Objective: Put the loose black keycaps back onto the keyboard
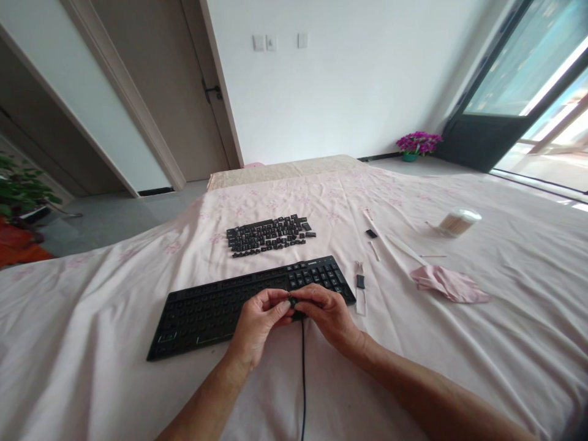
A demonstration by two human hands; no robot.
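Observation:
A small dark keycap point(293, 301) is pinched between the fingertips of both hands, partly covered by them. My left hand point(264, 312) grips it from the left with thumb and fingers closed. From the right, my right hand point(326, 309) closes its thumb and forefinger on the same piece. Both hands are over the front edge of a black keyboard point(206, 309). Bare key sockets show across its left and middle part, while keys sit on the number pad point(321, 275). Behind it, loose black keycaps point(266, 234) lie in rows.
Right of the keyboard lies a wire keycap puller point(361, 285). A single black keycap point(371, 233), cotton swabs point(374, 250), a pink cloth point(448, 283) and a clear tub of swabs point(460, 222) are farther right. A black cable point(304, 380) runs toward me over the wrinkled pink sheet point(114, 294).

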